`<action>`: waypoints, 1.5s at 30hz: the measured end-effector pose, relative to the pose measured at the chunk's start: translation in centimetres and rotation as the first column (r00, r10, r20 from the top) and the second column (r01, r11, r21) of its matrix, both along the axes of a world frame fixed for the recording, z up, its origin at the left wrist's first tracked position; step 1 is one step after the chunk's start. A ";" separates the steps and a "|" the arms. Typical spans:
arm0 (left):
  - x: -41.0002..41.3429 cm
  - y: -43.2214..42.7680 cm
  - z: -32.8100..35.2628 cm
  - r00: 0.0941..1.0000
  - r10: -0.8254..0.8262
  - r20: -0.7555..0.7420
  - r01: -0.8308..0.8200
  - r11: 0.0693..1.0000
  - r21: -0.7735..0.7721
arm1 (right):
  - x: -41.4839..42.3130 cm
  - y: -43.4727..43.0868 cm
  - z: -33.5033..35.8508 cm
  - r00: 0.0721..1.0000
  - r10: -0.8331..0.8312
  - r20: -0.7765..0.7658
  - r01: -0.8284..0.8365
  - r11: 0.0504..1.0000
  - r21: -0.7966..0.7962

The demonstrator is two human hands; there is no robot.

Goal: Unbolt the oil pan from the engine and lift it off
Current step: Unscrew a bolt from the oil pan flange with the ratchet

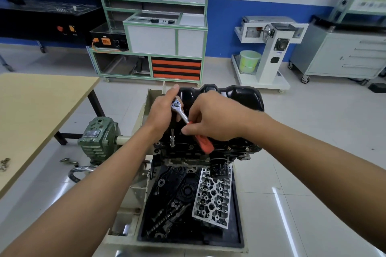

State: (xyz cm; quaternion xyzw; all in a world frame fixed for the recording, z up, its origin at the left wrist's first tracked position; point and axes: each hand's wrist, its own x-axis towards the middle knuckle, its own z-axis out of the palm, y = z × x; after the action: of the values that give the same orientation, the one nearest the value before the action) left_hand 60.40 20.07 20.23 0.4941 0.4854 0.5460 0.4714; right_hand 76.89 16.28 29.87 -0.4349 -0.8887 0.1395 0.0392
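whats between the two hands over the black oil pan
In the head view, the silver shank of the orange-handled ratchet spans from left hand to right hand.

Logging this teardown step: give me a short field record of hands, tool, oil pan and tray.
left hand: holds the ratchet at its head
right hand: grips the ratchet's red handle
extension: upright, tip at the oil pan's near flange
oil pan: black, seated on the engine
tray: below the engine, holds a cylinder head

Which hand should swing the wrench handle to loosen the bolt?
Probably the right hand: it grips the ratchet by its orange handle. The left hand only holds the head.
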 end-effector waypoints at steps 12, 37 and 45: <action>0.6 -0.5 0.3 0.913 -0.383 -0.137 0.379 0.924 -0.054 | -1.3 5.8 -1.3 0.995 0.076 0.062 -0.091 0.950 0.299; 0.4 -0.1 0.3 0.984 -0.066 -0.165 0.070 0.997 0.019 | 1.3 0.7 0.2 1.000 -0.004 -0.027 0.002 0.999 -0.050; -0.5 -0.6 0.6 0.876 -0.359 -0.321 0.381 0.924 0.008 | 1.1 4.5 0.1 0.981 -0.052 0.185 -0.014 0.942 0.337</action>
State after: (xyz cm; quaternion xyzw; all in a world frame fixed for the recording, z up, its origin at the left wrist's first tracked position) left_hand 59.93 19.43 20.82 0.6745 0.4310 0.3770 0.4660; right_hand 77.94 20.80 30.01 -0.4419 -0.8948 -0.0571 0.0284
